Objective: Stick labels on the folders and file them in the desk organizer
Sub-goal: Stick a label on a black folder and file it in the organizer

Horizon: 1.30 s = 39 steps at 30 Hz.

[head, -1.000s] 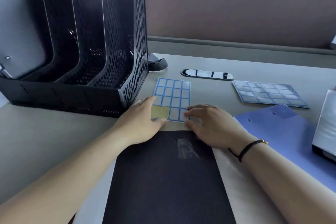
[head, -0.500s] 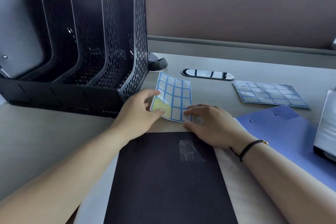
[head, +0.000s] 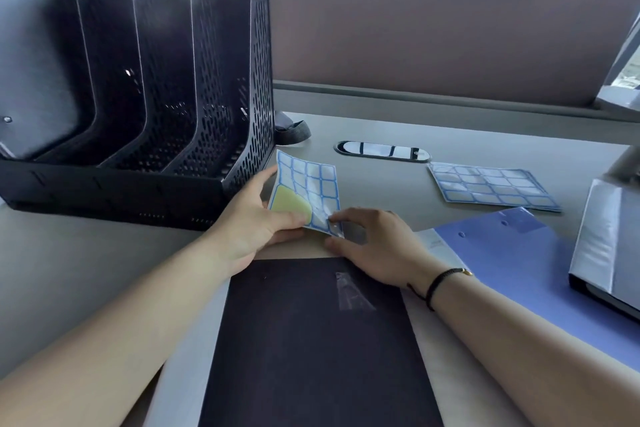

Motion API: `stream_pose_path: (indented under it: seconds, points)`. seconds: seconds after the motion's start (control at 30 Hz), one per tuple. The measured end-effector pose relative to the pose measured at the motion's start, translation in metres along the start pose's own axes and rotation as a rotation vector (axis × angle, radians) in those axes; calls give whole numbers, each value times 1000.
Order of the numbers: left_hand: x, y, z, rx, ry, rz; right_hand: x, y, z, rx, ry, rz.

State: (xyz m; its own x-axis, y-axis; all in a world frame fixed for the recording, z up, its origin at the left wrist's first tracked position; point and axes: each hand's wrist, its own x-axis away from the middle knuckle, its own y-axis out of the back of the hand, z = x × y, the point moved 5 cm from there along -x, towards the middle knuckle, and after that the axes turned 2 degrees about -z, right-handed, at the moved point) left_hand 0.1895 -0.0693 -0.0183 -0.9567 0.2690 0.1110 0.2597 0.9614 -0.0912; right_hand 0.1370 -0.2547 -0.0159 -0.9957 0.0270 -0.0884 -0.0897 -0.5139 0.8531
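Now lifted off the desk and curled: label sheet, pinched by left hand beside the desk organizer. Right hand, fingers peeling a corner label. Black folder below, unlabelled.

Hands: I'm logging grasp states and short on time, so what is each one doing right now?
Left hand: grips the label sheet, lifted off the desk.
Right hand: pinches the sheet's near corner, apparently peeling a label.
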Motion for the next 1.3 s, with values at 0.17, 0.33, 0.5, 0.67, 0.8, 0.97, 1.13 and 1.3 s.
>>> stream_pose_path:
  seconds: [0.17,0.33,0.5,0.67,0.8,0.97,1.13,1.3]
  points:
    - [-2,3,0,-32,-86,-9,0,-2,6,-76,-8,-6]
    - [-1,5,-1,-30,-138,-8,3,-3,6,-175,9,-19]
    - [2,3,-6,-203,-271,-28,-1,-2,2,-267,8,-77]
    - [8,-3,-10,-400,-362,-42,1,-2,2,-304,27,-82]
    - [7,-5,-9,-480,-399,-2,2,-1,2,-303,47,-115]
    - [8,-7,-9,-479,-397,38,2,1,4,-276,75,-119]
    - [7,-5,-9,-498,-424,-3,5,1,7,-273,80,-95]
    - [5,-4,-9,-500,-449,-30,7,2,9,-262,91,-90]
